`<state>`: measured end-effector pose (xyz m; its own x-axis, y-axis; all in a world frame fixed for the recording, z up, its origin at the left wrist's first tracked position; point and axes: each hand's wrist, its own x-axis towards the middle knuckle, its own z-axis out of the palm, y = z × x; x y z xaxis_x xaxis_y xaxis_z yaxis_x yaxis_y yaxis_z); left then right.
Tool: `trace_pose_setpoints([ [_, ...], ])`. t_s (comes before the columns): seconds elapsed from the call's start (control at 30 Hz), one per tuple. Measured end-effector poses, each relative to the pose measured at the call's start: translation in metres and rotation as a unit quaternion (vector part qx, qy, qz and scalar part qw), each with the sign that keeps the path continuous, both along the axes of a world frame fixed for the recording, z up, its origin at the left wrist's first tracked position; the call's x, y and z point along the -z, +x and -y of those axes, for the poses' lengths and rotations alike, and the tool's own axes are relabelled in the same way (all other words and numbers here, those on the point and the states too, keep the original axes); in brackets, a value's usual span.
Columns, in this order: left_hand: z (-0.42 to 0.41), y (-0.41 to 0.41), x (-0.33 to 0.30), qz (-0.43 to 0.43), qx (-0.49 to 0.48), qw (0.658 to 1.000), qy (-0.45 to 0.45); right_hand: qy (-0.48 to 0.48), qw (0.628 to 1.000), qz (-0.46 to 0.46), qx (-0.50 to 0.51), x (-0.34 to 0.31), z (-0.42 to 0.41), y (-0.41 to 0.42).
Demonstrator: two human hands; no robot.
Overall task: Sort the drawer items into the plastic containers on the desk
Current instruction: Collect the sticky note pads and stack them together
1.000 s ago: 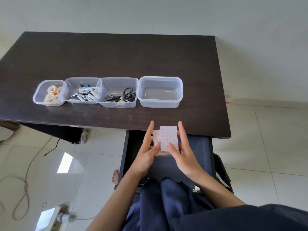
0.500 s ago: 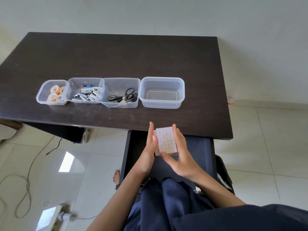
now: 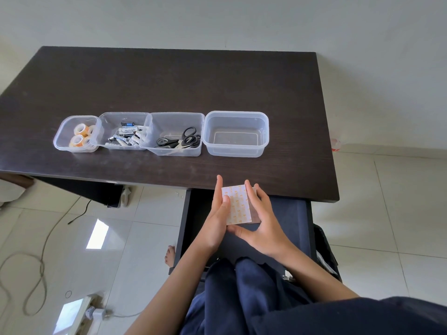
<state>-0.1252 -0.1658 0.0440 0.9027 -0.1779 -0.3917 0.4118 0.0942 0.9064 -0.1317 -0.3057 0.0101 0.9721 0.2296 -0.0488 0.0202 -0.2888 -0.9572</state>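
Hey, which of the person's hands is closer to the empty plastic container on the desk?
Right, narrowly. The right hand sits almost straight below the empty container; the left hand is further to its left. Both hold the card stack.

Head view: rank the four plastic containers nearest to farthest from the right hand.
From the right hand, which holds the card stack over the drawer:
1. Empty container, right end of the row.
2. Scissors container, next leftward.
3. Battery container, further left.
4. Tape container, far left end.
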Motion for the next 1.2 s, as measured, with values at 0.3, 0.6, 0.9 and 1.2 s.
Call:
trace_pose_setpoints([
  [0.3,-0.002,0.001,-0.002,-0.006,-0.007,1.0,0.002,0.016,0.999,-0.024,0.028,-0.007,-0.006,0.003],
  [0.6,-0.015,-0.009,0.005,0.024,-0.035,0.999,0.003,0.031,0.998,-0.041,0.023,-0.005,-0.01,0.003],
  [0.9,-0.024,-0.02,0.006,0.05,-0.031,0.998,0.034,0.05,0.996,-0.074,-0.002,-0.002,-0.018,0.0],
  [1.2,-0.028,-0.013,0.001,0.065,-0.032,0.996,0.05,0.148,0.975,-0.167,0.017,-0.023,-0.011,0.019],
])
